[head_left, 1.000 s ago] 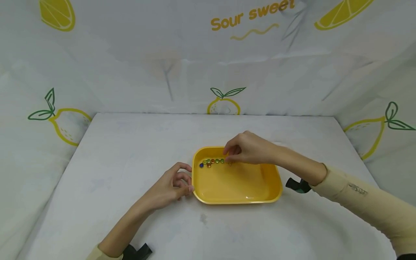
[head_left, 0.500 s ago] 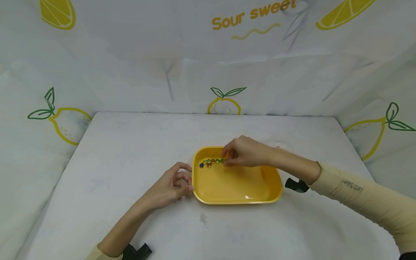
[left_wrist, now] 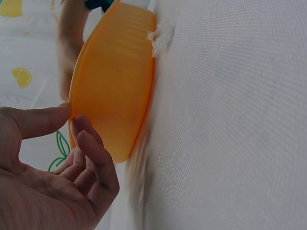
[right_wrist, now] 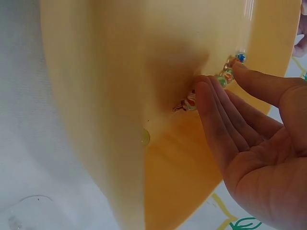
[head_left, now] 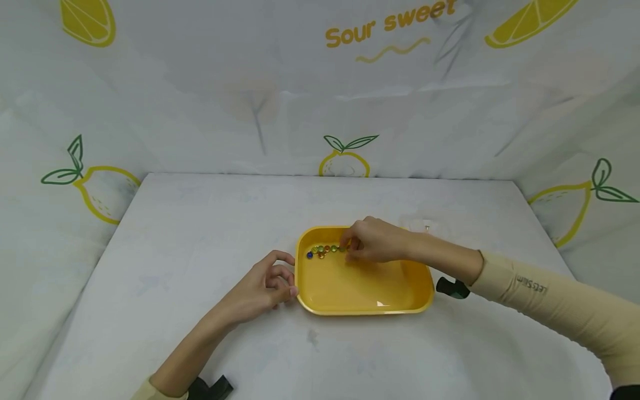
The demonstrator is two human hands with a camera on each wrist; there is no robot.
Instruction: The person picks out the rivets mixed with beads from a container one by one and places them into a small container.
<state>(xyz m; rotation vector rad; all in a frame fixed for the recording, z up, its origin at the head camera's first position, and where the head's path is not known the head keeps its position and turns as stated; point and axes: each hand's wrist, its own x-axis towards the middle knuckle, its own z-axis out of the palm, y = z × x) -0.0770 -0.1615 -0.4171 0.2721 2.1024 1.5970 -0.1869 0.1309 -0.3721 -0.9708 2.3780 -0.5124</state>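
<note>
A yellow plastic tray stands on the white table. Small round glass beads, green, orange and blue, lie in a row inside by its far left side. In the right wrist view the beads run behind the fingertips, with a small metal-looking piece at the row's near end. My right hand reaches into the tray, fingers fairly straight at the beads and thumb apart; its palm side is hidden from the head view. My left hand holds the tray's left side, thumb at the rim, bent fingers against the outer wall.
A clear, hard-to-see object lies behind the tray's far right corner. One pale yellow-green bead sits apart from the row. White cloth with lemon prints hangs at the back and sides. Each wrist bears a dark strap mount.
My right hand has shifted slightly nearer, down the frame, within the tray. A small gold-coloured bit near its fingertips is hidden in the head view now. My left hand and the tray stay put.
</note>
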